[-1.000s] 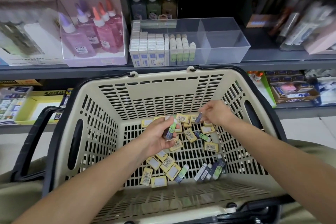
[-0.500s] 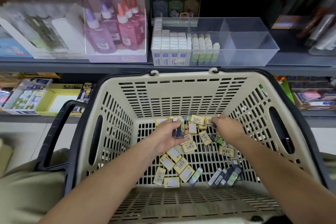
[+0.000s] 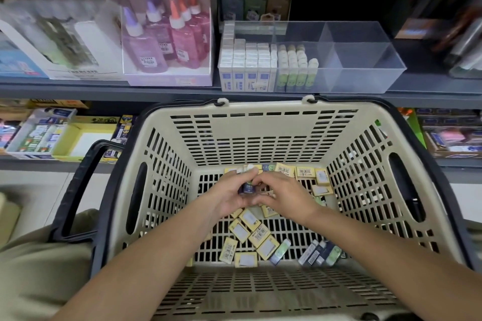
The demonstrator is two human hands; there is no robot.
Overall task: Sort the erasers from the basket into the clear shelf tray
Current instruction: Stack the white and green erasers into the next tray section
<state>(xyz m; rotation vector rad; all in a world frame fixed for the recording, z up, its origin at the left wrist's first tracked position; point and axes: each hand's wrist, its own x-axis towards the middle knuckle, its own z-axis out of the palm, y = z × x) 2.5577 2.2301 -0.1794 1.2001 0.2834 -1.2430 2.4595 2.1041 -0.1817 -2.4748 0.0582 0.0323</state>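
Fingers (image 3: 266,182) have now met round one eraser (image 3: 247,187).

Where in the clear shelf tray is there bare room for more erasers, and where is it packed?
In the clear tray the right end is bare: both compartments past the divider, front and back. The strip behind the green-sleeved erasers looks free. The left end is packed with white erasers.

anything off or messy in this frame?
Nothing damaged. Loose erasers lie jumbled at all angles on the basket floor; rows in the clear tray stand upright and neat.
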